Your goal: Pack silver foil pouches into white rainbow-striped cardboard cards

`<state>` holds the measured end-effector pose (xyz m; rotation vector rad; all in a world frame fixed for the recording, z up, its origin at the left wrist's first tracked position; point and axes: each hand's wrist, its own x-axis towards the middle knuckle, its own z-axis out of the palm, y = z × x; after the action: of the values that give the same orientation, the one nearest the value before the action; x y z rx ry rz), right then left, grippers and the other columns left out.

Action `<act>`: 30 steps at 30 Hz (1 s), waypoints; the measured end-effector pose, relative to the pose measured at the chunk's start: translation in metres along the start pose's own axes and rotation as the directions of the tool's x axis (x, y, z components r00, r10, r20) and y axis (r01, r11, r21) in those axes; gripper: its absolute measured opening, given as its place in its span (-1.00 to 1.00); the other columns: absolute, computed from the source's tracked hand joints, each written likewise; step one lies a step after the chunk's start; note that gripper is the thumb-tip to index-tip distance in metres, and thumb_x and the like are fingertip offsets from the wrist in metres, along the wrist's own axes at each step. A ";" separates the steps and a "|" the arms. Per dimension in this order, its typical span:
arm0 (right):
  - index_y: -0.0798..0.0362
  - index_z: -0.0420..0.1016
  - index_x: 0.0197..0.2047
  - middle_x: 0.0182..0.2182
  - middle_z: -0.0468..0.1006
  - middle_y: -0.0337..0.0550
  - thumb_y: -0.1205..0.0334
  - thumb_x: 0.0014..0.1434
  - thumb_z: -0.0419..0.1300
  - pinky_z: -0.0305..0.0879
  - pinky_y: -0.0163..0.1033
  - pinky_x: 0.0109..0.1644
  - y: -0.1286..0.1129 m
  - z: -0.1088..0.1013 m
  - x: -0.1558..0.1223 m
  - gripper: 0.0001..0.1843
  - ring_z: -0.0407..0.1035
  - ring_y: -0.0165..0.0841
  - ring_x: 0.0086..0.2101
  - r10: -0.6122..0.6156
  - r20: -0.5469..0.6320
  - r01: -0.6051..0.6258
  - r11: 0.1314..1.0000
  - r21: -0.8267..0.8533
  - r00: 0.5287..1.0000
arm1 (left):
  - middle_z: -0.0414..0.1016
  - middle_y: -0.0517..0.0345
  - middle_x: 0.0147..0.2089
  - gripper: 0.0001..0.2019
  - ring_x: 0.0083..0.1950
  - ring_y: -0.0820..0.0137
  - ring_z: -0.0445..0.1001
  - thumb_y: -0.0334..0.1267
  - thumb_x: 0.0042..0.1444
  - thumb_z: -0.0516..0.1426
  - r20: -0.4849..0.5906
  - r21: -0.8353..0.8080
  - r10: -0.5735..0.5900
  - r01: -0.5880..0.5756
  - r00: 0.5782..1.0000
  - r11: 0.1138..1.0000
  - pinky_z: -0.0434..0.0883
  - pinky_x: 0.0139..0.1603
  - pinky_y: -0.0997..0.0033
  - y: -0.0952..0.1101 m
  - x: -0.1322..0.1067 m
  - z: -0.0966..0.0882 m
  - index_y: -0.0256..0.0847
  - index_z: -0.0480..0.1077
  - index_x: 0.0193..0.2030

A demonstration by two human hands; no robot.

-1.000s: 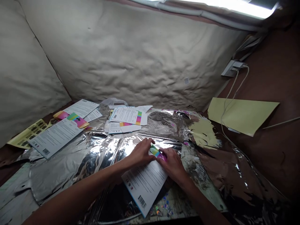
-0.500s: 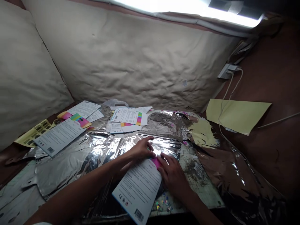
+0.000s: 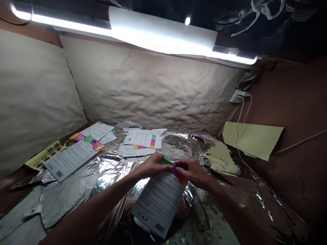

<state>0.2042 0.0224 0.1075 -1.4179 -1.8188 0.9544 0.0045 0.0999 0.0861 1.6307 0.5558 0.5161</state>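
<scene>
A printed card packet (image 3: 158,200) hangs tilted between my hands, its white text side with a barcode facing me. My left hand (image 3: 154,165) pinches the green part of its colourful top edge. Close beside it, my right hand (image 3: 191,172) pinches the pink part of the same edge, fingertips nearly meeting the left ones. Beneath the packet lies shiny silver foil (image 3: 109,177). Small colourful bits (image 3: 178,241) are scattered on the worktop at the near edge, partly cut off by the frame.
Similar printed packets (image 3: 74,156) lie at the left, and a stack of cards (image 3: 141,139) sits at the back. A yellow printed sheet (image 3: 46,154) is at far left. Cables (image 3: 238,127) hang from a wall socket (image 3: 238,96) by a yellow paper (image 3: 252,139).
My hands have raised the packet's top edge off the foil and now pinch it close together. The view has tilted upward, showing more of the lamp.
</scene>
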 end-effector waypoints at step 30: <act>0.09 0.58 -0.20 -0.38 0.61 -0.14 0.05 -0.05 0.46 0.28 -0.33 -0.33 0.030 0.023 0.049 -0.61 0.42 -0.40 -0.44 0.048 0.149 -0.147 0.615 0.774 0.988 | 0.36 0.30 -0.50 -0.67 -0.47 0.52 0.28 -0.10 -0.08 0.37 -0.241 0.004 0.100 -0.102 0.965 0.995 0.18 -0.46 0.54 0.009 0.002 -0.031 -0.30 0.42 -0.36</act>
<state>0.1899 0.0713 0.0728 -0.8915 -1.1093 1.6588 -0.0129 0.1237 0.0992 1.6045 0.6510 0.7992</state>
